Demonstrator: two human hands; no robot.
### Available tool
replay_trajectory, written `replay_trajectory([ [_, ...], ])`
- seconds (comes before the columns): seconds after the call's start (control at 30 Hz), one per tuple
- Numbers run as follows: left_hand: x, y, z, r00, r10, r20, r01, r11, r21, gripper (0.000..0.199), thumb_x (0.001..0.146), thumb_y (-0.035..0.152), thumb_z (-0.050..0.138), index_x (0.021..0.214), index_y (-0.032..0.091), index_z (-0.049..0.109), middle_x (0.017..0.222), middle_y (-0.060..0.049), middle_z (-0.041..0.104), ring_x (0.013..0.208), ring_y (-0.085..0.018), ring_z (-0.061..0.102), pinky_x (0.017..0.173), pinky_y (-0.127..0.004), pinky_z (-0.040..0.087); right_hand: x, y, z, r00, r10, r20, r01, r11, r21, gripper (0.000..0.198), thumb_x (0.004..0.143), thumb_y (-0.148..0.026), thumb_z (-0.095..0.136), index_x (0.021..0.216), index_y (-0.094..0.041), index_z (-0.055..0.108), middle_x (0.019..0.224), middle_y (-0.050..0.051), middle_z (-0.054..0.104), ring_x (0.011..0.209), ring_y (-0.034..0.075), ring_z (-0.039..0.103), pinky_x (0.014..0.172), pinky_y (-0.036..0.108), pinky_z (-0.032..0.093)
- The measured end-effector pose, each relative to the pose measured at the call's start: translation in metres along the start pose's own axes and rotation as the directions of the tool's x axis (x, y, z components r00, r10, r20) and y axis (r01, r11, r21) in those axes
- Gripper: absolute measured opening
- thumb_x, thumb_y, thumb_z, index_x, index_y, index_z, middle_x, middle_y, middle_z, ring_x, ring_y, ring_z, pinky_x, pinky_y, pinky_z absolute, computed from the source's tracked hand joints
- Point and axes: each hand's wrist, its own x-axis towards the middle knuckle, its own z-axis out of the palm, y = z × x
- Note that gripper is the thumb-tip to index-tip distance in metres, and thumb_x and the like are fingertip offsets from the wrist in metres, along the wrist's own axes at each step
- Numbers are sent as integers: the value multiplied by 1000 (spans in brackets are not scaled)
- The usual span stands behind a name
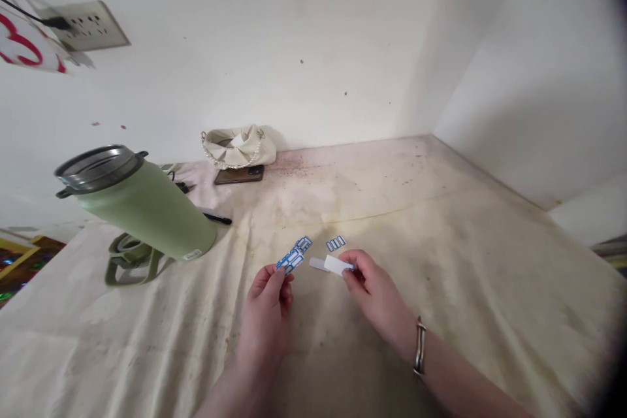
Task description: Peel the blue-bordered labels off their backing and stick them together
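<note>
Between the thumb and fingers of my left hand (270, 292) is a small sheet of blue-bordered white labels (292, 261). My right hand (371, 284) pinches a small white strip (337, 266) that shows a plain face, with a bit of blue at the fingertips. Just left of it, a greyish strip (318, 264) appears to lie on the cloth; it may be a shadowed piece or a second strip. Beyond my left hand sits another patch of blue-bordered labels (304, 245). A small piece with several blue-edged labels (336, 243) rests on the cloth beyond my right hand.
A large green tumbler (147, 209) stands open at left, its green lid (130, 261) beside it. Near its base lies a black pen (217, 218). Against the wall are a cream handbag (240, 147) and a phone (239, 175). A wall socket (88, 27) is upper left.
</note>
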Motion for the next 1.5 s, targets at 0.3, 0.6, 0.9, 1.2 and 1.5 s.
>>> replay_trajectory([
  [0.3, 0, -10, 0, 999, 42, 5, -42, 985, 168, 16, 73, 31, 65, 73, 18, 55, 61, 3, 55, 50, -6, 40, 49, -16, 30, 11, 22, -3, 986, 93, 138, -103, 992, 69, 20, 85, -25, 43, 90, -21, 61, 66, -1, 61, 58, 15, 57, 54, 25, 43],
  [0.6, 0, -13, -6, 999, 36, 4, -36, 963, 266, 17, 72, 35, 67, 73, 20, 60, 58, 3, 53, 54, -10, 44, 55, -19, 34, 13, 27, -5, 974, 150, 168, -168, 981, 99, 28, 82, -19, 44, 107, -20, 57, 76, 1, 67, 67, 17, 62, 63, 28, 48],
  [0.9, -5, -7, 2, 994, 76, 76, -102, 884, 455, 16, 74, 33, 64, 70, 19, 60, 63, 0, 58, 53, -11, 42, 52, -21, 34, -1, 2, -14, 998, 46, 35, -52, 980, 194, 8, 79, -24, 54, 75, -22, 60, 70, 0, 60, 62, 14, 55, 55, 23, 44],
  [1.2, -15, -6, 17, 969, -56, 239, -64, 883, 464, 16, 61, 30, 74, 61, 18, 63, 54, 1, 54, 51, -12, 42, 49, -21, 33, -10, -3, -4, 995, -71, 64, 66, 995, 81, 9, 80, -21, 55, 71, -21, 57, 68, -1, 59, 61, 13, 53, 54, 23, 42],
  [1.5, -15, -7, 16, 959, -82, 271, -58, 880, 471, 16, 64, 30, 72, 62, 18, 62, 50, 3, 49, 48, -10, 38, 46, -19, 29, -8, 3, -1, 998, -15, 61, 12, 998, 56, 7, 80, -19, 57, 73, -21, 56, 70, -2, 59, 63, 13, 53, 56, 22, 40],
])
